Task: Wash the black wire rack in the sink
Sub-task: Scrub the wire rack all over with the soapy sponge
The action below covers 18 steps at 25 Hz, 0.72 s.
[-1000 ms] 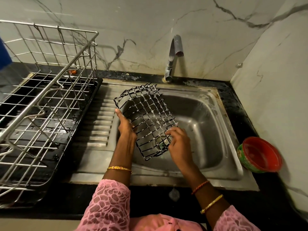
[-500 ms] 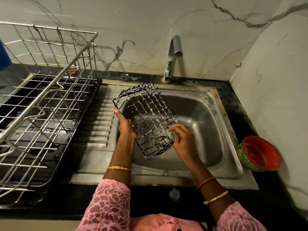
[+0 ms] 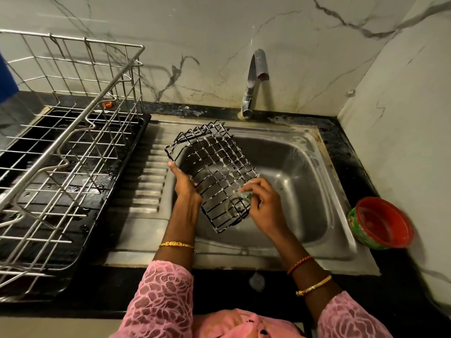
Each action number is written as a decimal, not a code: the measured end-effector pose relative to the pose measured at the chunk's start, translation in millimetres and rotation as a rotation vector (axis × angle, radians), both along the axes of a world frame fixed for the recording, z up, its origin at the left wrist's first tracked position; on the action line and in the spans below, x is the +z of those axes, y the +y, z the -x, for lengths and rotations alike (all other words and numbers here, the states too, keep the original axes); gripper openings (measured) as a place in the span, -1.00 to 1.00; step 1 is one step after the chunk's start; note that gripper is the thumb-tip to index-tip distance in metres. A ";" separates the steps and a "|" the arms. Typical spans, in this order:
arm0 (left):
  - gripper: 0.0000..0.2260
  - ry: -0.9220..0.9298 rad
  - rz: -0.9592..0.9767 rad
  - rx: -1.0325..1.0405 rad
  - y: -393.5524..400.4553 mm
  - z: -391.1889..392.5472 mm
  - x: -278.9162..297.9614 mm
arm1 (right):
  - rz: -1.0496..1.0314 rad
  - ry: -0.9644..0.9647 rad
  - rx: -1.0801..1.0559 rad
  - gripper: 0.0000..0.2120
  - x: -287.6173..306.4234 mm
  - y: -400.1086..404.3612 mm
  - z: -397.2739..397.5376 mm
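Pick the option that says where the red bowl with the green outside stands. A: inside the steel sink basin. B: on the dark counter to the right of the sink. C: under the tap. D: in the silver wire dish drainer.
B: the red bowl with the green outside stands on the dark counter, right of the steel sink, by the wall.
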State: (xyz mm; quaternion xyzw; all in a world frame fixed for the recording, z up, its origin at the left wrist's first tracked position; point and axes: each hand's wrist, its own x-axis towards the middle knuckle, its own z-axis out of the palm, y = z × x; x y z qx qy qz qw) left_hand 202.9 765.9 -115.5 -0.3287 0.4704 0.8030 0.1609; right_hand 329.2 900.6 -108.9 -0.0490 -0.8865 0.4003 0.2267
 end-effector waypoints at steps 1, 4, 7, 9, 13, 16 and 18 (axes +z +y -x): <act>-0.21 -0.005 -0.020 0.012 -0.2 0.6 0.5 | -0.012 -0.025 -0.023 -0.64 -1.1 1.7 0.6; -0.17 -0.023 -0.029 0.034 -0.9 1.7 -2.5 | -0.089 -0.104 -0.055 -0.68 -3.2 -2.4 -1.1; -0.17 -0.037 -0.031 0.073 -0.8 1.2 -5.8 | -0.132 -0.104 0.013 -0.66 3.1 -15.4 -4.5; -0.15 -0.042 -0.031 0.075 -0.8 1.0 -7.9 | -0.168 -0.072 0.106 -0.63 8.7 -29.4 -8.6; -0.17 -0.040 -0.047 0.076 -2.0 2.2 -5.4 | -0.139 -0.026 0.171 -0.64 9.2 -26.9 -6.6; -0.18 -0.030 -0.066 0.082 -5.1 3.2 -3.1 | -0.031 -0.053 0.026 -0.70 9.5 -5.3 3.1; -0.18 -0.030 -0.059 0.092 -4.9 3.5 -4.4 | -0.007 -0.048 0.012 -0.73 10.5 -7.2 2.5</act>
